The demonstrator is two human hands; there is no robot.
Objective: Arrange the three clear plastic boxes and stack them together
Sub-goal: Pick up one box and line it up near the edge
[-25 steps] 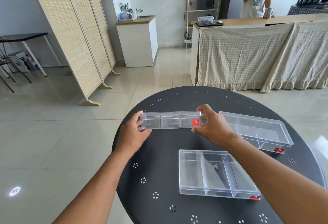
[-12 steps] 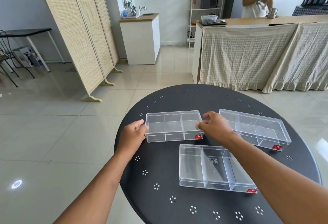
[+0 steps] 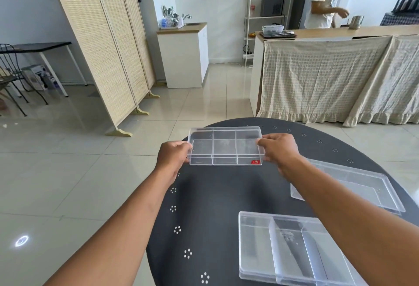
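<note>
A small clear plastic box (image 3: pixel 226 147) with several compartments and a red sticker is over the far left part of the round black table (image 3: pixel 215 206). My left hand (image 3: pixel 173 157) grips its left end and my right hand (image 3: pixel 280 149) grips its right end. I cannot tell whether it rests on the table or hovers just above it. A second clear box (image 3: pixel 367 186) lies at the right, partly hidden by my right forearm. A third, larger clear box (image 3: pixel 290 249) lies near me at the front right, and my forearm covers its right part.
The table's left edge drops to a tiled floor. A woven folding screen (image 3: pixel 102 48) stands far left and a white cabinet (image 3: pixel 183 57) behind it. A cloth-draped counter (image 3: pixel 328 77) is beyond the table, and a person (image 3: pixel 324 0) stands behind it.
The small box was held up on edge, then lay flat on the table. Both hands now hold it flat, nearer the table's far edge. The view has tilted up.
</note>
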